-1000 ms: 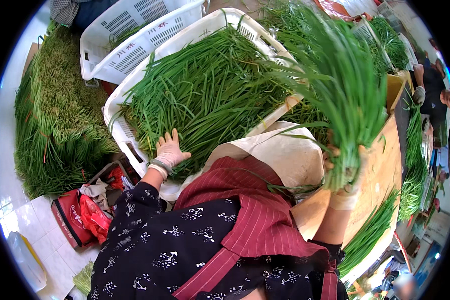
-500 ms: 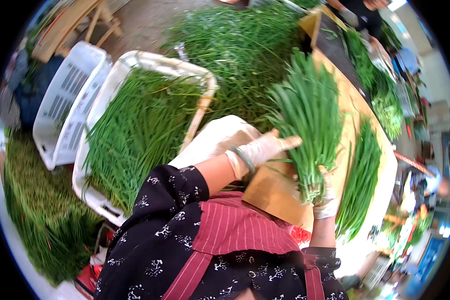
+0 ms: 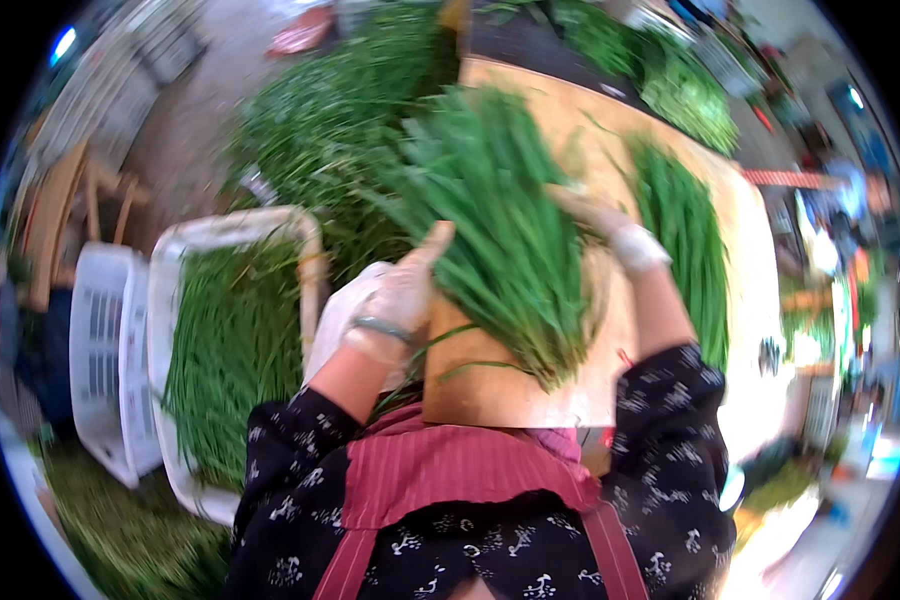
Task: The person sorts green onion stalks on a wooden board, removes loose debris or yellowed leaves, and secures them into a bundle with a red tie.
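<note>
My left hand (image 3: pixel 402 292) is against the left side of a bunch of long green leaves (image 3: pixel 505 235), its thumb extended; I cannot tell whether its fingers are closed. My right hand (image 3: pixel 600 218) lies along the opposite side, fingers stretched out. The bunch is on the wooden counter (image 3: pixel 480 395), left of a second bunch (image 3: pixel 682 245) lying there.

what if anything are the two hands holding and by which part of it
A bunch of green leaves, flanked at the sides of its middle by the left hand and right hand; whether either grips it cannot be told.
</note>
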`<action>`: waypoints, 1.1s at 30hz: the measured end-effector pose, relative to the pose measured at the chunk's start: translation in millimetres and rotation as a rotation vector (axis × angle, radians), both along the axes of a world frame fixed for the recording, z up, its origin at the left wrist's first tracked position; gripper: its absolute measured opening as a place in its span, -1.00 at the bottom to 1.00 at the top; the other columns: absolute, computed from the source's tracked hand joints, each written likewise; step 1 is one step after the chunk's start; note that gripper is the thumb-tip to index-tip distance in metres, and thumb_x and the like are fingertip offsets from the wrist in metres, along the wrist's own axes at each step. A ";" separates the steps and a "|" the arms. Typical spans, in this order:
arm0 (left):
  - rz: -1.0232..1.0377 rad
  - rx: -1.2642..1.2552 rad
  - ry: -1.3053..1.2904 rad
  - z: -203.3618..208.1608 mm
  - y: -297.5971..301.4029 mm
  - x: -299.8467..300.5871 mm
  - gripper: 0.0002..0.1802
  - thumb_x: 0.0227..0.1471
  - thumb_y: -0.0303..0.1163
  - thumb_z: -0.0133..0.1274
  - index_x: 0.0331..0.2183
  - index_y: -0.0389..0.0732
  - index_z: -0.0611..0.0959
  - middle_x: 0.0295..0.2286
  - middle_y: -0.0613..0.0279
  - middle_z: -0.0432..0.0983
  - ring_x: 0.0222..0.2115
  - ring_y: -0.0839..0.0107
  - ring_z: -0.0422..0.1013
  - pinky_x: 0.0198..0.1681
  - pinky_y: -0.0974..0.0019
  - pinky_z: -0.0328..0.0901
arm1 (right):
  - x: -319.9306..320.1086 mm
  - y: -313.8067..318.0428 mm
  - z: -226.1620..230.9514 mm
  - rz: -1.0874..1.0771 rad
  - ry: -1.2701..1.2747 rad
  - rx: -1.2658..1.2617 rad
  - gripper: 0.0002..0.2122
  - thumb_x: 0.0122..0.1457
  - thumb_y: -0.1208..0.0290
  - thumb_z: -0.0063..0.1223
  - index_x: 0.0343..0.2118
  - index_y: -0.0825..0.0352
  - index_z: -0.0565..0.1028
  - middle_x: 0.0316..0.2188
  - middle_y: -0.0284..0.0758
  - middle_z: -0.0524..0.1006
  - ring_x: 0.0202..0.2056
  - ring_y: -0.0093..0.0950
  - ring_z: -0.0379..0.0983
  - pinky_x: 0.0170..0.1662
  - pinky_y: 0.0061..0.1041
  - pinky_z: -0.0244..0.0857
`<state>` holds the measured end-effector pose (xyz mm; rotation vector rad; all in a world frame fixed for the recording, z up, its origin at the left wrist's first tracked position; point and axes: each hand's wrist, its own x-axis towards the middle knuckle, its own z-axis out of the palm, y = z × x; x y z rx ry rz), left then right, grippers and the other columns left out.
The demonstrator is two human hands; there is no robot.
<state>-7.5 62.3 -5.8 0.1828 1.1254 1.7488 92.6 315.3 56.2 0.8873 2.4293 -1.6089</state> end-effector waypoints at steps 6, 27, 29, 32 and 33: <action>0.011 -0.080 -0.434 15.1 20.6 1.2 -0.35 0.11 0.08 -0.30 -0.06 -0.31 0.39 -0.17 0.15 0.42 -0.11 0.32 0.29 0.04 0.26 0.12 | -47.3 -102.2 -19.6 0.231 -0.043 0.324 -0.36 -0.36 -0.11 0.14 -0.38 0.48 0.51 -0.39 0.03 0.50 -0.31 -0.17 0.46 -0.20 -0.35 0.31; -0.169 0.422 0.785 196.5 54.8 18.9 -0.47 -0.33 -0.23 0.31 -0.26 -0.25 0.54 -0.35 0.28 0.51 -0.37 0.48 0.43 -0.22 0.42 0.31 | 39.8 -81.8 121.5 0.086 0.870 -0.118 -0.28 -0.42 0.33 0.45 -0.12 0.46 0.33 -0.30 -0.25 0.49 -0.24 -0.49 0.41 -0.12 -0.54 0.28; -0.207 0.419 0.767 183.6 63.2 19.8 -0.49 -0.33 -0.27 0.32 -0.27 -0.26 0.54 -0.35 0.27 0.50 -0.35 0.49 0.42 -0.24 0.45 0.31 | 36.6 -74.8 109.8 0.115 0.839 -0.160 -0.31 -0.42 0.37 0.44 -0.13 0.47 0.34 -0.30 -0.24 0.49 -0.25 -0.49 0.42 -0.14 -0.54 0.28; -0.261 0.399 0.784 193.5 69.4 29.1 -0.49 -0.36 -0.33 0.33 -0.28 -0.27 0.54 -0.37 0.26 0.50 -0.36 0.50 0.41 -0.27 0.47 0.31 | 33.6 -67.6 98.7 0.081 0.808 -0.059 -0.34 -0.41 0.36 0.43 -0.16 0.47 0.37 -0.32 -0.23 0.50 -0.27 -0.45 0.43 -0.15 -0.54 0.29; -0.263 0.406 0.803 197.6 71.8 34.1 -0.50 -0.36 -0.35 0.33 -0.28 -0.27 0.54 -0.38 0.26 0.50 -0.36 0.51 0.41 -0.28 0.48 0.31 | 33.3 -68.3 98.3 0.074 0.768 0.016 -0.34 -0.41 0.34 0.43 -0.17 0.47 0.37 -0.32 -0.22 0.50 -0.27 -0.44 0.43 -0.15 -0.53 0.29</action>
